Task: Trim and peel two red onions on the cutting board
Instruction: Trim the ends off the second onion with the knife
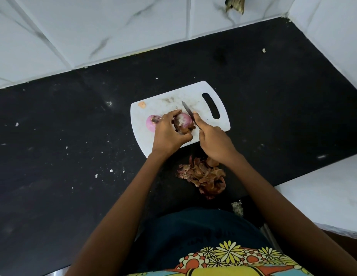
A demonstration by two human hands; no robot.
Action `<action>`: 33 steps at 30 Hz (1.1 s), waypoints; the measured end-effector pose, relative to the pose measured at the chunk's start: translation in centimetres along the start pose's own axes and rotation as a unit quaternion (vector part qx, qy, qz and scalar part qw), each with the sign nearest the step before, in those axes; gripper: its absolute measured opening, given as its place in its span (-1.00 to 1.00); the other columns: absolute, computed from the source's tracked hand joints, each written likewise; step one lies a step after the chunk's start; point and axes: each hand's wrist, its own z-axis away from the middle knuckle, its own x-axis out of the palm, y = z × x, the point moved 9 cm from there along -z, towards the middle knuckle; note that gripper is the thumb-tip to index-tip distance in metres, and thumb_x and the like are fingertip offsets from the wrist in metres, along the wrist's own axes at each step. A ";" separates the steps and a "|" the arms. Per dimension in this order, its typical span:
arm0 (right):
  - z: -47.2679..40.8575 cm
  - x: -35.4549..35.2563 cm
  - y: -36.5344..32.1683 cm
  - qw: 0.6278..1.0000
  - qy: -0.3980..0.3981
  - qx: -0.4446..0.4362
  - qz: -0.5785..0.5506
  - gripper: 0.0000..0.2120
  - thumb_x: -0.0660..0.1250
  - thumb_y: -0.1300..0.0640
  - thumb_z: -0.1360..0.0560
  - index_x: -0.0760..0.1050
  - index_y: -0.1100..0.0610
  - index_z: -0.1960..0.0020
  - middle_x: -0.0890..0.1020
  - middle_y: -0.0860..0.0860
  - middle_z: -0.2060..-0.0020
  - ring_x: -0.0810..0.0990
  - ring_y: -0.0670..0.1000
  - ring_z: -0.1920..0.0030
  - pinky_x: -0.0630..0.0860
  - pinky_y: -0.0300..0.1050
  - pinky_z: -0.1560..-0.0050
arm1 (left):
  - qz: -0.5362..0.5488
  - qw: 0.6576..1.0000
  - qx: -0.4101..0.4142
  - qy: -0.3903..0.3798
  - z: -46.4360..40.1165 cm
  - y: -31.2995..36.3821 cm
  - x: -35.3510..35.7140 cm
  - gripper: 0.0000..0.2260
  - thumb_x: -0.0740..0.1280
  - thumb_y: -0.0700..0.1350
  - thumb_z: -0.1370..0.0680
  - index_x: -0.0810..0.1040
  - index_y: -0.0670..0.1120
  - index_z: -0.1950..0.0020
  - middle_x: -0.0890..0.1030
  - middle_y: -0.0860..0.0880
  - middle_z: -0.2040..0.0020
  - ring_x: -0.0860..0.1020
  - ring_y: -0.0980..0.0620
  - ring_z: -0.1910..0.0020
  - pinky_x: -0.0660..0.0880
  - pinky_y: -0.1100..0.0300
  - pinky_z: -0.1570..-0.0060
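On a white cutting board (195, 96), one peeled onion (150, 123) lies at nine o'clock. The left hand (169, 132) grips a half-skinned second onion (183, 121); the right hand (213, 142) clasps a knife (188, 110) against it. Skins (203, 176) are heaped at six o'clock. Roughly half remains.

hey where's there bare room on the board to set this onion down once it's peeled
The cutting board is bare along its far edge, between the orange scrap and the handle slot. It is crowded near the edge closest to you: peeled onion, both hands, knife.

Half-peeled red onion (183, 121) above white cutting board (173, 100), dry skin hanging; peeled onion (150, 124) lies at board's left edge.
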 end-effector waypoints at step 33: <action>-0.7 1.0 0.1 0.999 0.006 0.002 0.053 -0.38 0.08 0.25 -0.60 -0.06 -0.10 -0.56 0.48 0.08 0.27 0.51 0.13 0.22 0.39 -0.04 0.27 | 0.022 0.999 0.016 0.023 -0.3 -0.4 0.4 -0.39 0.49 -0.06 -0.26 0.48 -0.14 -0.29 0.58 -0.10 -0.15 0.56 0.04 -0.05 0.46 0.45 0.10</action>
